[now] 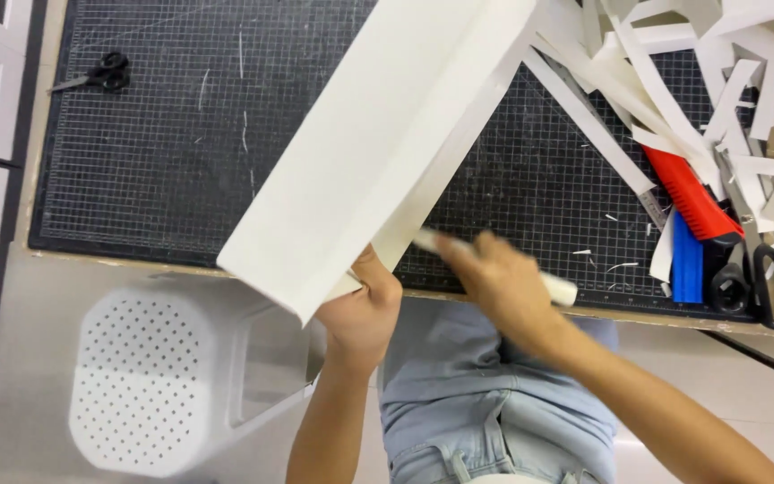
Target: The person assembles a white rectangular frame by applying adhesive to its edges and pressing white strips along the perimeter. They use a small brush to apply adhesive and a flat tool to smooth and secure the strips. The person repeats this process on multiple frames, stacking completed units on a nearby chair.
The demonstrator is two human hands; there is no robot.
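A long white foam-board piece [378, 143], folded into an L-shaped channel, slants from the top middle down over the table's front edge. My left hand [362, 312] grips its lower end from underneath. My right hand [499, 282] holds a white cylindrical stick [559, 289], blurred, with its far tip touching the board's inner edge. Both hands are just past the front edge of the black cutting mat [163, 152].
Black scissors [98, 73] lie at the mat's top left. White offcut strips [718, 72] pile up at the top right beside a red utility knife [692, 193], a blue item [687, 260] and more black scissors [759, 287]. A white perforated stool [150, 376] stands below left.
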